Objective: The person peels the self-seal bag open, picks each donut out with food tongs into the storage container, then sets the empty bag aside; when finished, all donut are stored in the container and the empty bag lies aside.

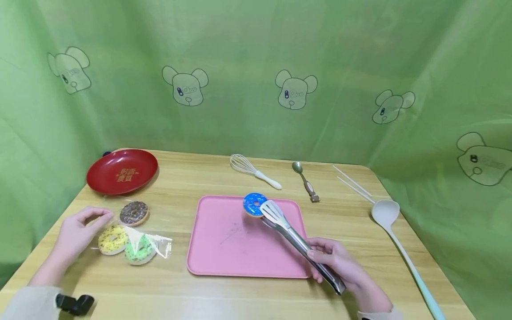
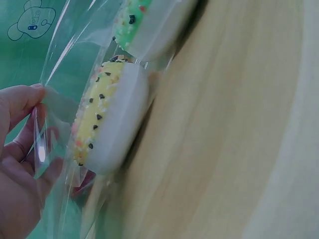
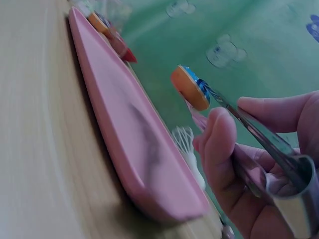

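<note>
My left hand [image 1: 78,233] pinches the edge of a clear plastic bag [image 1: 163,246] between thumb and fingertips. The bag has a yellow sprinkled donut [image 1: 105,244] and a green one [image 1: 138,257] in it, lying on the table. Just behind them is a chocolate donut [image 1: 132,208]. My right hand [image 1: 340,264] grips metal tongs [image 1: 298,242] with pale slotted heads. Between those heads a blue donut [image 1: 250,202] is held. In the right wrist view the blue donut [image 3: 185,90] is raised above the pink tray [image 1: 224,262], its orange-brown base showing.
A red plate [image 1: 104,174] stands at the back left. Behind the tray lie a whisk [image 1: 262,177] and a small spoon [image 1: 307,183]. To the right are two thin white sticks [image 1: 352,181] and a long-handled ladle [image 1: 404,249]. Green curtains [image 1: 248,129] enclose the table's back and sides.
</note>
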{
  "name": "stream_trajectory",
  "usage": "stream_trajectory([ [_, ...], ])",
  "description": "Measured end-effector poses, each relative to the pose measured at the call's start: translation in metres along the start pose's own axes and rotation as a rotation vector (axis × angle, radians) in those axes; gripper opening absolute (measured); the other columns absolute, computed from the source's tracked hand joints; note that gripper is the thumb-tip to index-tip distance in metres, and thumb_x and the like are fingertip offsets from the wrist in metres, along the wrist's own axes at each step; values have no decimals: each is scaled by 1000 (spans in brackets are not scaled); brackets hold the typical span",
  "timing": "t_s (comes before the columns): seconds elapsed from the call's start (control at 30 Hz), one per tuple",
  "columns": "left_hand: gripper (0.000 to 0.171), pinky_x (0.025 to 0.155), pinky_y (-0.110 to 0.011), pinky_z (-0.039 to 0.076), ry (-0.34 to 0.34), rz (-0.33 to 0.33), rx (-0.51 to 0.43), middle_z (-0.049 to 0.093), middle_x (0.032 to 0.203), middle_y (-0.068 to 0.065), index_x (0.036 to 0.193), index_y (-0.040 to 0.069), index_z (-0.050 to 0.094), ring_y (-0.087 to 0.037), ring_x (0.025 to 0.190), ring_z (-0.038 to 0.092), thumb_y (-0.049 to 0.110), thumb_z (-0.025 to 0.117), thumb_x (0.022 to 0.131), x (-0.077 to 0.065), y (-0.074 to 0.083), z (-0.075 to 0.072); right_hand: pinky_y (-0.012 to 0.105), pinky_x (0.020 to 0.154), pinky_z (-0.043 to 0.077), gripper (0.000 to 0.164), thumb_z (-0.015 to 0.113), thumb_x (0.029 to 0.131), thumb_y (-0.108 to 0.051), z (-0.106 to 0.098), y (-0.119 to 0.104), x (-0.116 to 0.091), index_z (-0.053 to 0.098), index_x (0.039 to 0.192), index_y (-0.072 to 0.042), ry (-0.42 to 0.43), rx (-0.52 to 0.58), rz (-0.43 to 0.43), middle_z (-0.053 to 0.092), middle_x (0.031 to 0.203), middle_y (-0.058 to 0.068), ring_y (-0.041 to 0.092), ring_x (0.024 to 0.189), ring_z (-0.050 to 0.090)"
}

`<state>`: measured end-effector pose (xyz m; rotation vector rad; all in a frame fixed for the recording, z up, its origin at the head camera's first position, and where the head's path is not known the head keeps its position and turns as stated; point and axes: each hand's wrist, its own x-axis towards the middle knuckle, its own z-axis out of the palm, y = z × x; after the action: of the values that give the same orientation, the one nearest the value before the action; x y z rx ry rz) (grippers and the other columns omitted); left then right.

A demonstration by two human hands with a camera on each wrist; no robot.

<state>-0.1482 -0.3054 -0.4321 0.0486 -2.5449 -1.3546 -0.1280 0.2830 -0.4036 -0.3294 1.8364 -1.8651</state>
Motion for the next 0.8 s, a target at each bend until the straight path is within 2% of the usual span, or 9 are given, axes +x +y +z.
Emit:
stream_trajectory([
  [0.03, 35, 73, -6, 39, 5, 5, -8, 55, 93, 28, 109, 1, 60, 10, 90, 48, 31, 62, 90, 0, 0, 0, 26, 52, 53, 50, 52, 92, -3, -3, 1, -4, 29, 129, 21, 9, 5, -1, 56, 87, 19, 15, 57, 60],
  [0.33, 16, 68, -7, 46, 24, -38, -207, 61, 88, 23, 103, 13, 67, 6, 81, 55, 20, 64, 89, 2, -3, -1, 27, 53, 54, 43, 51, 93, -3, -23, 5, -31, 35, 128, 15, 112, 43, 42, 56, 88, 17, 17, 60, 60],
  [0.4, 15, 68, -8, 46, 29, -43, -222, 61, 87, 23, 103, 15, 67, 6, 81, 55, 20, 64, 89, 1, -3, -3, 28, 53, 54, 46, 52, 92, -5, -25, 5, -34, 33, 129, 15, 137, 29, 58, 56, 89, 17, 18, 60, 60],
  [0.57, 14, 68, -7, 46, 33, -48, -225, 62, 87, 23, 102, 16, 68, 7, 80, 56, 19, 65, 89, -2, -1, -6, 29, 54, 54, 55, 54, 92, -7, -25, 6, -36, 25, 131, 20, 125, -22, 66, 54, 92, 21, 17, 61, 60],
  [0.8, 14, 68, -7, 46, 27, -31, -228, 63, 88, 22, 102, 15, 68, 6, 80, 56, 17, 65, 89, -1, 1, -2, 29, 54, 54, 61, 55, 92, -9, -24, 8, -34, 21, 132, 21, 135, -54, 88, 54, 91, 23, 17, 60, 59],
])
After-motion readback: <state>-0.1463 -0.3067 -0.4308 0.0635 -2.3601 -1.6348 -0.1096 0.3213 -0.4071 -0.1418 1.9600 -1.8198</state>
